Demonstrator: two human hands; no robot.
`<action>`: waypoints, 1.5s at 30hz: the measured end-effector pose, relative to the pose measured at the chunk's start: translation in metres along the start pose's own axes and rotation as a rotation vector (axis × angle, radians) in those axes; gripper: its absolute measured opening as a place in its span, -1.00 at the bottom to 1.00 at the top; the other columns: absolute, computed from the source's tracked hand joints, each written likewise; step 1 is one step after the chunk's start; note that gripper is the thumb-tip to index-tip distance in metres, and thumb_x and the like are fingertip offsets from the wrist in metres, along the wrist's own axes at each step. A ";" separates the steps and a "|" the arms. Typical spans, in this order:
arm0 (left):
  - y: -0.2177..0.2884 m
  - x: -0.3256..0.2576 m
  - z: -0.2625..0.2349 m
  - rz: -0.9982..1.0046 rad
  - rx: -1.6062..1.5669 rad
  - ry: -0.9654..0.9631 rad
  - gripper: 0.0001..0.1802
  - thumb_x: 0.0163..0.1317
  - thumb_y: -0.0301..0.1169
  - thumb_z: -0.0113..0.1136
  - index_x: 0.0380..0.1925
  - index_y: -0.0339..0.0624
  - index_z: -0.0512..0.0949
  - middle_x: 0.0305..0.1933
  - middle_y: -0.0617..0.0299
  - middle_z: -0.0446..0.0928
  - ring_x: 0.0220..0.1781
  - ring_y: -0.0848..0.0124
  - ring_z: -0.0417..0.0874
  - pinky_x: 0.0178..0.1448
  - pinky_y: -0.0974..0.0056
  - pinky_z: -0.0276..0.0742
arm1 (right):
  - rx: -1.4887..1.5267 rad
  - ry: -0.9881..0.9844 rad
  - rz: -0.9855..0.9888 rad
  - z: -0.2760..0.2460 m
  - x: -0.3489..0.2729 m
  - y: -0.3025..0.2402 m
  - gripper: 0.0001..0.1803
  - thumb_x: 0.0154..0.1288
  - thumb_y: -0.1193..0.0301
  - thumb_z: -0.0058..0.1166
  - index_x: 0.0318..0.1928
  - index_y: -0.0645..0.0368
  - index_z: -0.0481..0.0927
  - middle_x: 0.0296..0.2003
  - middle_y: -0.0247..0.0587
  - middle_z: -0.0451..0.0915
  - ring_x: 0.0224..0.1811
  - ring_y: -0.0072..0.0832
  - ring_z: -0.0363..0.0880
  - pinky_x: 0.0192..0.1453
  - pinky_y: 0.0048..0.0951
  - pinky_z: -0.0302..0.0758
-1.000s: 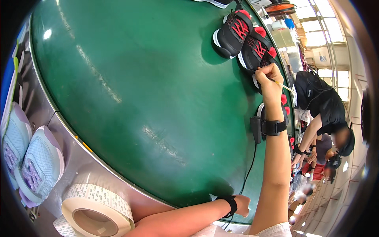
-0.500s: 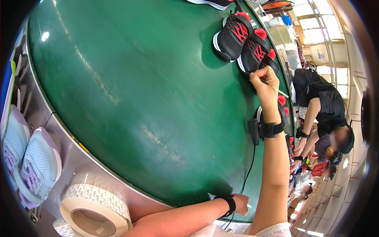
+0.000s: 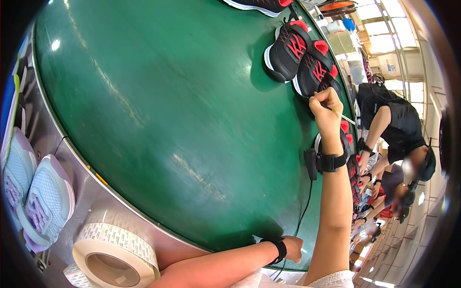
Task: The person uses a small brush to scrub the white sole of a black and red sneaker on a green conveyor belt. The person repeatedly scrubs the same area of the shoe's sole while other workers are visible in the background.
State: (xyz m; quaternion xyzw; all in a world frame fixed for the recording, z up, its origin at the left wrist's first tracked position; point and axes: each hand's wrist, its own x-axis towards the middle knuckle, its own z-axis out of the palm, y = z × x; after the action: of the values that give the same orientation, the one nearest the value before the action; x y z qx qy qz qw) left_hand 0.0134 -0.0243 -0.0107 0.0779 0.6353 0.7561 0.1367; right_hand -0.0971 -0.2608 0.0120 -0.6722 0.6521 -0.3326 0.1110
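Note:
My right hand (image 3: 328,114) pinches a thin pale stick (image 3: 346,118), whose back end points out to the right. The stick's front end is hidden by my fingers. My fingertips are at the toe of a black sneaker (image 3: 307,79) with red laces and white sole. Against it, on its left, leans a matching black sneaker (image 3: 288,53). Another black and red shoe (image 3: 318,140) is partly hidden behind my right wrist. Low in the view, my left hand (image 3: 293,248) rests by the near edge of the green surface (image 3: 168,120); its fingers are mostly hidden.
A large roll of printed labels (image 3: 115,249) stands at the lower left, beside light blue shoes (image 3: 48,201). One more black shoe (image 3: 259,5) lies at the far edge. Across the surface, a co-worker in black (image 3: 394,120) reaches in. A cable (image 3: 303,206) trails from my right wrist.
The black sneakers have shifted slightly toward me and to the right. My right hand, holding the stick, has moved along with them. My left hand has stayed put.

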 end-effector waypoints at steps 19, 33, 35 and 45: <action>0.001 -0.005 0.001 0.017 0.003 0.041 -0.40 -0.12 -0.20 0.19 -0.05 -0.28 0.36 -0.05 -0.02 0.44 0.00 0.13 0.45 0.00 0.18 0.38 | 0.012 0.045 0.111 -0.015 -0.020 -0.001 -0.82 -0.05 0.64 0.06 -0.60 0.21 0.32 -0.63 -0.45 0.38 -0.57 -0.76 0.25 -0.45 -0.69 0.24; -0.001 -0.001 0.003 0.041 0.038 0.055 -0.43 -0.13 -0.20 0.19 -0.10 -0.29 0.38 -0.11 -0.02 0.47 -0.07 0.13 0.48 -0.05 0.18 0.40 | 0.022 0.029 0.134 -0.032 -0.028 0.011 -0.84 -0.05 0.64 0.05 -0.59 0.22 0.33 -0.62 -0.44 0.39 -0.53 -0.75 0.27 -0.36 -0.68 0.28; -0.003 0.002 0.004 0.036 0.036 0.045 -0.44 -0.13 -0.20 0.19 -0.11 -0.29 0.38 -0.13 -0.02 0.47 -0.08 0.13 0.49 -0.06 0.18 0.41 | 0.019 0.026 0.110 -0.033 -0.029 0.013 -0.83 -0.06 0.65 0.04 -0.59 0.22 0.32 -0.63 -0.44 0.39 -0.53 -0.74 0.27 -0.29 -0.65 0.32; -0.005 0.002 0.005 0.054 0.015 0.057 -0.42 -0.13 -0.21 0.19 -0.11 -0.34 0.38 -0.18 -0.06 0.49 -0.12 0.10 0.50 -0.07 0.18 0.41 | -0.016 0.014 0.080 -0.042 -0.036 0.019 -0.81 -0.08 0.68 0.00 -0.61 0.21 0.27 -0.66 -0.47 0.32 -0.55 -0.74 0.24 -0.04 -0.50 0.38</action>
State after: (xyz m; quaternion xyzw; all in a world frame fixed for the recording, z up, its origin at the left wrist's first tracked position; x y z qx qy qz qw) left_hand 0.0136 -0.0178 -0.0149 0.0746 0.6423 0.7566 0.0974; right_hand -0.1343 -0.2173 0.0216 -0.6443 0.6818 -0.3273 0.1140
